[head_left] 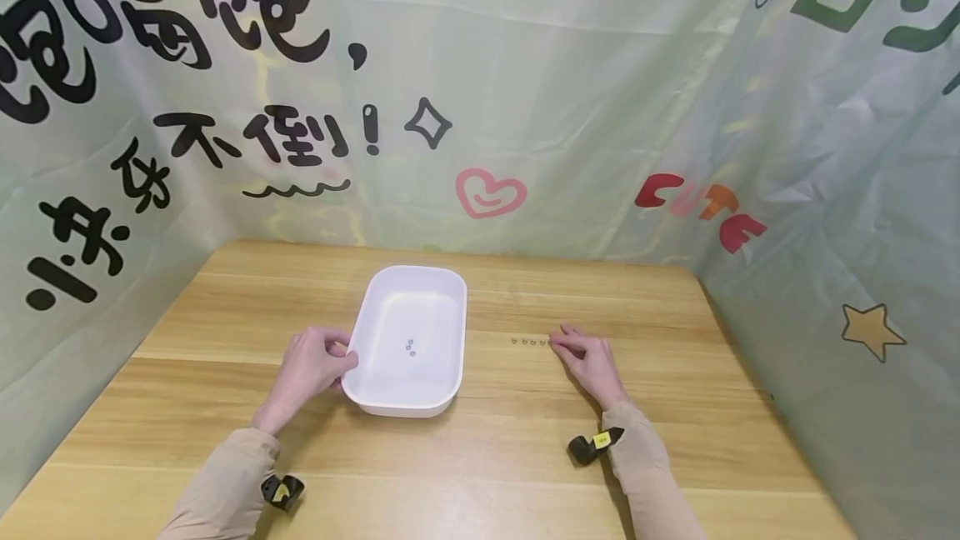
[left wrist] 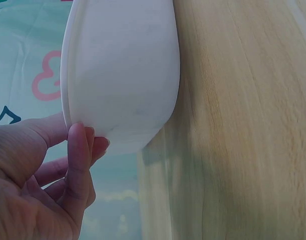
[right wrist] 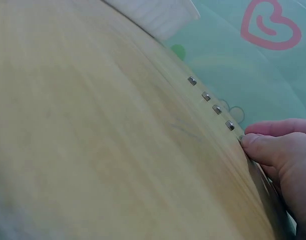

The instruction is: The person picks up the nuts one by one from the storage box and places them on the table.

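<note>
A white plastic box (head_left: 408,294) stands on the table, with three small metal nuts (head_left: 412,353) on its floor. My left hand (head_left: 315,361) holds the box's left rim, thumb on the lip and fingers curled beneath it; the left wrist view shows this grip on the rim (left wrist: 65,95) closely. To the right of the box, several small metal nuts (right wrist: 217,109) lie in a spaced row. At the row's right end, my right hand (head_left: 588,361) has thumb and forefinger together on another nut (head_left: 550,343), mostly covered by the fingertips.
The wooden table (head_left: 495,473) reaches back to a pale printed cloth (head_left: 585,107) that hangs behind it and along both sides. Black wrist cameras (head_left: 283,492) are strapped at both sleeves.
</note>
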`<action>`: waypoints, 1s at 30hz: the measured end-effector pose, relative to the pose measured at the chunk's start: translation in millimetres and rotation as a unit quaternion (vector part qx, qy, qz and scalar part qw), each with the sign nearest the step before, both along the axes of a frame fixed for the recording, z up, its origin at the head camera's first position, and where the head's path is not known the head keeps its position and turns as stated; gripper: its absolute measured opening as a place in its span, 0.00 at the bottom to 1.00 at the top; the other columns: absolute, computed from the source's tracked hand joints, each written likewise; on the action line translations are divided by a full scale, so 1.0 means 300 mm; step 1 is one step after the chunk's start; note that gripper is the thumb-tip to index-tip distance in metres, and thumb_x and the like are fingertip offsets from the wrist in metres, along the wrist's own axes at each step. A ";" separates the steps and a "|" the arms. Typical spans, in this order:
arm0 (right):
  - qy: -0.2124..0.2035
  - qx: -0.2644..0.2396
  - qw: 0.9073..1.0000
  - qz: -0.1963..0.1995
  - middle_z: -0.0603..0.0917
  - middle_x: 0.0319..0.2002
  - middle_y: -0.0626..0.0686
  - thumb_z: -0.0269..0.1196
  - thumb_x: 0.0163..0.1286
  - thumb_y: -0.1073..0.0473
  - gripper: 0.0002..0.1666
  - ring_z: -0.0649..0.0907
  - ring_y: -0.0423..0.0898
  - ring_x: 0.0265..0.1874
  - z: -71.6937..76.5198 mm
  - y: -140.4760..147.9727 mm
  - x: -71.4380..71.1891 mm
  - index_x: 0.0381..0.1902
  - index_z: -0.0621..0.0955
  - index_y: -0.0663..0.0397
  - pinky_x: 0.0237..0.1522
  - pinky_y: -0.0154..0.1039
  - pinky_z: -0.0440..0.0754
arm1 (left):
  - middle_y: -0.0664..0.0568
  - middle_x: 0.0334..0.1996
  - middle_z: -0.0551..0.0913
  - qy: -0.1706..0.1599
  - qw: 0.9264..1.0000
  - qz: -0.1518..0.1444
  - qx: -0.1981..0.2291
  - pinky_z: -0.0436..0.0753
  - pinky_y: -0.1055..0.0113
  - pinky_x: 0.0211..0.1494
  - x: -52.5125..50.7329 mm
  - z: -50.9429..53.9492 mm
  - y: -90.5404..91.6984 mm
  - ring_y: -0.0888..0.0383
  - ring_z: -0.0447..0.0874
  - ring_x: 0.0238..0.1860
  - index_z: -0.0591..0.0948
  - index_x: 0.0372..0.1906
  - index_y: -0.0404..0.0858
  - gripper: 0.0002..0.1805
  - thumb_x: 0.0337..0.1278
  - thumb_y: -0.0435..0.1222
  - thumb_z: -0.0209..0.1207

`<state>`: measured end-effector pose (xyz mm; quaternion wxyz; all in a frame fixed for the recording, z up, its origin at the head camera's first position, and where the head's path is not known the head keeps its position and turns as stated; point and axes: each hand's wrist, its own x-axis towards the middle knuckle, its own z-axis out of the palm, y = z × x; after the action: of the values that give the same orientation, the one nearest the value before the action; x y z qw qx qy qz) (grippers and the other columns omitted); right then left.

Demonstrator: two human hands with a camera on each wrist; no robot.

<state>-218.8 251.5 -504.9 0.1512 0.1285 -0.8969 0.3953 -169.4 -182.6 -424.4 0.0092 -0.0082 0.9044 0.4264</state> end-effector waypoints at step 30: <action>-0.103 -0.088 0.991 -0.014 0.87 0.55 0.58 0.69 0.65 0.60 0.20 0.85 0.56 0.58 0.014 0.019 0.004 0.55 0.85 0.57 0.59 0.29 0.80 | 0.42 0.27 0.89 0.007 1.000 -0.005 -0.003 0.81 0.68 0.20 -0.003 -0.002 -0.005 0.58 0.84 0.16 0.84 0.46 0.25 0.17 0.49 0.30 0.63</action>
<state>-217.5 257.3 -500.6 0.0746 0.0608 -0.8711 0.4816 -170.3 -183.9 -425.0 0.0054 -0.0007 0.9059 0.4234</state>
